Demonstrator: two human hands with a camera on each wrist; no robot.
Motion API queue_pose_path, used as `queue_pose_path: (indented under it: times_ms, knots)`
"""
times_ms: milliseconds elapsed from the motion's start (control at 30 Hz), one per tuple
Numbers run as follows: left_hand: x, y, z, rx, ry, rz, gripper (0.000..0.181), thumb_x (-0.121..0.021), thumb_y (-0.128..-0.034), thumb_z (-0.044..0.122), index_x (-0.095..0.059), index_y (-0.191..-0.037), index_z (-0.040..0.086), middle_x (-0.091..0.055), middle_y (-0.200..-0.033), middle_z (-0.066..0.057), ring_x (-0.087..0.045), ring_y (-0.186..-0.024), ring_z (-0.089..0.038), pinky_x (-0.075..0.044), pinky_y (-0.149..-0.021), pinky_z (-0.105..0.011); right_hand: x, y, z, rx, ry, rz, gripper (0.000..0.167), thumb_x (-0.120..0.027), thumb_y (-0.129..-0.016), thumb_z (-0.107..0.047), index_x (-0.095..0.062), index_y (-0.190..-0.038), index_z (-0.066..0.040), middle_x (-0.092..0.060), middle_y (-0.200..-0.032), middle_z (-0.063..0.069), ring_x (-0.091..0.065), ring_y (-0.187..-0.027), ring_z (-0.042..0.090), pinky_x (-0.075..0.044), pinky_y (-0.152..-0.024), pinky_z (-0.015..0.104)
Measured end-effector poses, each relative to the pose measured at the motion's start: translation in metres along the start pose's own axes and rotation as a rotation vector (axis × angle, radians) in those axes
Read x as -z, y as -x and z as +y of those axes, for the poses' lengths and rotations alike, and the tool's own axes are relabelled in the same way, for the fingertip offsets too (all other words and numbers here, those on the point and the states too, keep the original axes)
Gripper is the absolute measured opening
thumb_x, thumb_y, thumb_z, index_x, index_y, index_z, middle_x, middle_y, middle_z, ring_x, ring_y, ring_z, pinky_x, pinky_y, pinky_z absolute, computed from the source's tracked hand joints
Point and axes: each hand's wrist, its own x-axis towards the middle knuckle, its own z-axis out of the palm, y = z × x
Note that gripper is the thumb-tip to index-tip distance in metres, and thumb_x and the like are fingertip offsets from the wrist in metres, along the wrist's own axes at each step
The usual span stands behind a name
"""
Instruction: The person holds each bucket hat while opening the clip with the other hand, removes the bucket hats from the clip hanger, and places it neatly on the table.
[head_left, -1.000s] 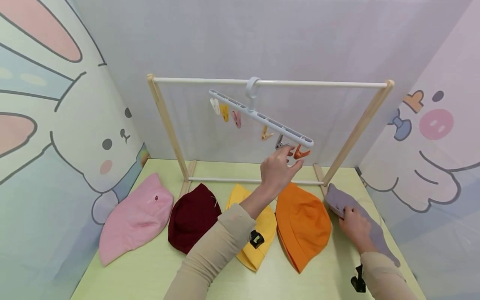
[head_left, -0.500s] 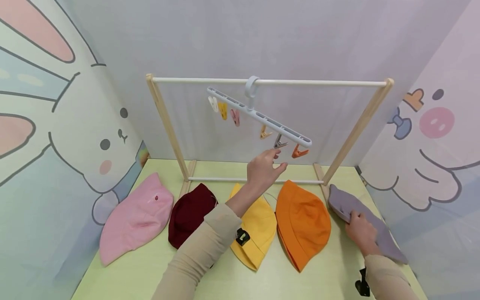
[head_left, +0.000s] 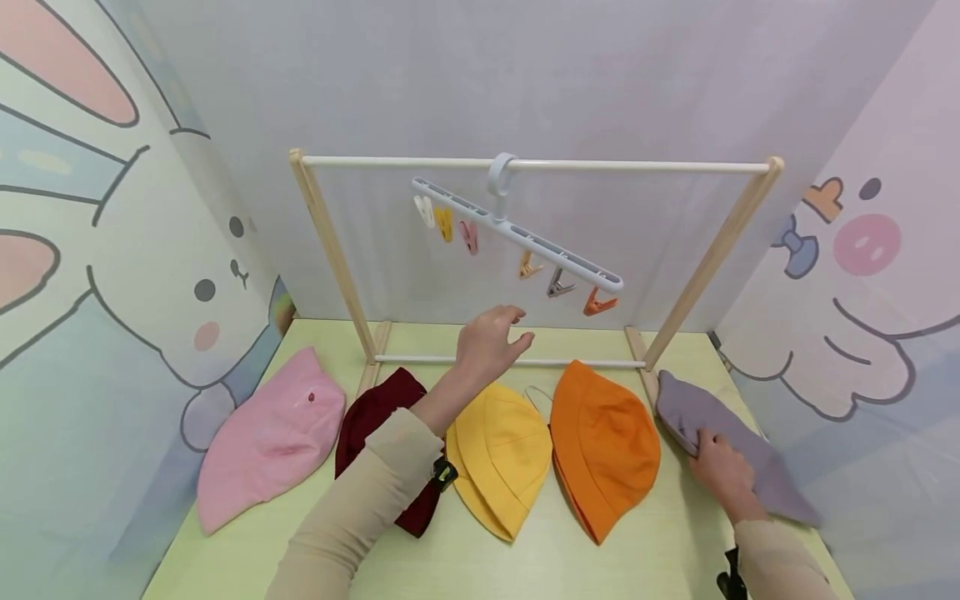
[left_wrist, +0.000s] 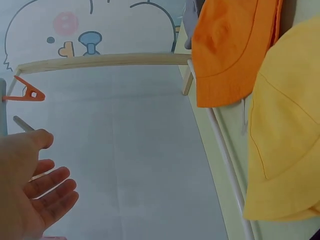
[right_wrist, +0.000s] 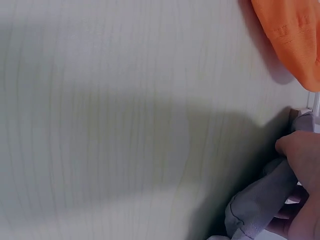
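My left hand (head_left: 486, 343) hovers above the yellow bucket hat (head_left: 504, 454), below the light-blue clip hanger (head_left: 517, 233). Its fingers are loosely bent and hold nothing; the left wrist view shows the bare palm side of that hand (left_wrist: 35, 185). On the far right, my right hand (head_left: 722, 471) grips the brim of a grey-purple bucket hat (head_left: 765, 467). In the right wrist view the thumb lies on one side of the folded grey-purple fabric (right_wrist: 265, 200), with fingers on the other. From the hanger dangle an orange clothespin (head_left: 598, 302), a grey clothespin (head_left: 558, 284) and several others.
A wooden rack with a white top bar (head_left: 637, 167) carries the hanger. On the pale table (head_left: 585, 571) lie a pink hat (head_left: 273, 442), a maroon hat (head_left: 375, 417), partly behind the left arm, and an orange hat (head_left: 606, 450). Printed curtains stand on both sides.
My left hand has moved left and down, away from the orange and grey clothespins. The right hand and the grey-purple hat have shifted slightly to the right.
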Motion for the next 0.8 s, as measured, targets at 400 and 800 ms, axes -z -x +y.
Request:
queue_pose_path:
  times_ms: [400,800]
  knots:
    - [0.01,0.025,-0.039,0.031,-0.007,-0.143,0.03,-0.064,-0.0845,0.032,-0.065,-0.109,0.015,-0.065,-0.107,0.0,-0.062,-0.095,-0.018,-0.052,-0.065,-0.03,-0.001,0.01,0.002,0.098,0.025,-0.072,0.072,-0.058,-0.085,-0.041,-0.032,-0.135,0.004,-0.041,-0.119,0.04,-0.047,-0.092,0.06,-0.043,-0.06,0.06]
    - [0.021,0.043,-0.073,0.014,-0.041,-0.109,0.027,-0.067,-0.083,0.029,-0.067,-0.105,0.013,-0.065,-0.108,-0.005,-0.061,-0.098,-0.023,-0.052,-0.073,-0.036,-0.001,0.012,0.002,0.115,-0.005,-0.095,0.06,-0.034,-0.097,-0.041,-0.032,-0.136,0.005,-0.039,-0.124,0.04,-0.043,-0.104,0.06,-0.04,-0.075,0.064]
